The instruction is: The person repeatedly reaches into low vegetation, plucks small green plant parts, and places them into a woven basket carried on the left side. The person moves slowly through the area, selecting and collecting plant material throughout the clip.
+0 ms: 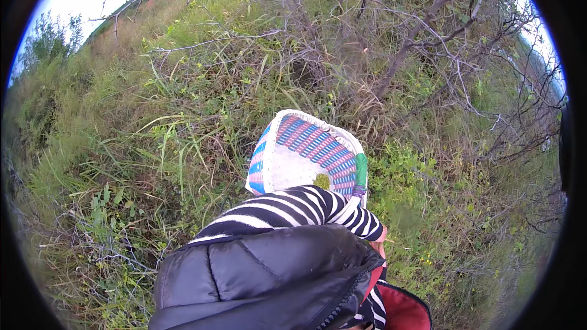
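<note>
A woven basket in pink, blue and white hangs at my left forearm, its pale handle crossing the striped sleeve. Green and purple wrapping covers part of the handle by the rim. Inside the basket lies a small yellow-green clump, partly hidden by the sleeve. My left hand emerges from the cuff to the right of the basket; a thin pale stalk shows beside it, and its fingers are mostly hidden. Just below, a sliver of skin may be my right hand, largely covered by the vest.
My black padded vest with red lining fills the lower middle. Bare branches reach across the top and right. Tall grass and low shrubs surround the basket, with small yellow flowers at the right.
</note>
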Motion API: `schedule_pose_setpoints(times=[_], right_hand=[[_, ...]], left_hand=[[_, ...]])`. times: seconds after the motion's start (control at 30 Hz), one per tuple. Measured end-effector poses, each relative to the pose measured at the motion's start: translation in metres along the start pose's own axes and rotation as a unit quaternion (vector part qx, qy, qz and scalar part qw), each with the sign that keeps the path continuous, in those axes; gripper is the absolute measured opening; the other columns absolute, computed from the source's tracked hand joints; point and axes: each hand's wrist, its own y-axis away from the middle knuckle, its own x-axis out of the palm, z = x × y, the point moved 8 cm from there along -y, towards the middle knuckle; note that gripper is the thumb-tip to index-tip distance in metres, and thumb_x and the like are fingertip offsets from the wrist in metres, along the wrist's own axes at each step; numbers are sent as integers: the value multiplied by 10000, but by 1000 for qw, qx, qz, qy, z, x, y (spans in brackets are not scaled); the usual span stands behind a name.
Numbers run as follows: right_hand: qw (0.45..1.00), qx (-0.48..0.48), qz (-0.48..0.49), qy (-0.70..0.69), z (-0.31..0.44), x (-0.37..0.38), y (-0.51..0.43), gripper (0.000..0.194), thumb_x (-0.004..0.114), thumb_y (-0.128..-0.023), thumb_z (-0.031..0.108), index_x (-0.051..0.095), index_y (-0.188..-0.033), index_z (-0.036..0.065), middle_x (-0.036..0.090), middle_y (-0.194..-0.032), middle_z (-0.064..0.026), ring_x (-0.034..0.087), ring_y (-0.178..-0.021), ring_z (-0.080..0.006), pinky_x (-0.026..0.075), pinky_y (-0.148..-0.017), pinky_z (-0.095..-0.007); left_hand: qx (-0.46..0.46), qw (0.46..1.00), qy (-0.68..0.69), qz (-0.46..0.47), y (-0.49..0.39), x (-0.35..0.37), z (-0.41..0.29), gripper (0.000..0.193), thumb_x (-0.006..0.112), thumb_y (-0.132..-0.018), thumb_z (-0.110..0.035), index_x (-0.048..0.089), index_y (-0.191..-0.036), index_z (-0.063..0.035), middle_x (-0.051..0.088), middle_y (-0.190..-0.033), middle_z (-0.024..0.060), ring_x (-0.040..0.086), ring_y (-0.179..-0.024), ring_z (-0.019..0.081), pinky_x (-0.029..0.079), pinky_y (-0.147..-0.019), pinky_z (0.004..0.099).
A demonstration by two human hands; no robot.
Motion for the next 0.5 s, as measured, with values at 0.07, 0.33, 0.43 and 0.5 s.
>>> schedule_pose_setpoints(times=[0.07,0.33,0.43,0.5], right_hand=[[999,-25,-25,-13,3,-2,-4,215,532,-826,232,535,-865,20,549,-801,-43,524,-743,-142,459,-667,-222],[1000,12,4,19,-9,-24,-23,179,483,-850,238,511,-813,65,526,-715,-27,496,-651,-131,420,-588,-245],[997,-8,31,77,-10,-31,-26,227,471,-851,292,490,-807,70,510,-693,-33,483,-628,-144,407,-571,-262],[994,-10,52,96,-13,-33,-24,261,468,-848,329,472,-788,75,500,-681,-38,477,-619,-152,401,-563,-269]], left_hand=[[6,1000,-6,3,0,2,-3,219,553,-689,-253,589,-758,-48,582,-721,136,565,-685,275,452,-577,391],[-21,1000,-21,-6,6,-8,7,206,569,-665,-249,600,-740,-60,588,-711,132,574,-696,272,460,-591,386],[-26,999,-30,-7,10,-8,6,201,575,-656,-248,604,-733,-64,591,-707,131,577,-700,271,464,-596,384],[-26,999,-34,-7,12,-9,4,198,579,-650,-247,607,-728,-67,592,-705,130,579,-703,271,466,-599,382]])
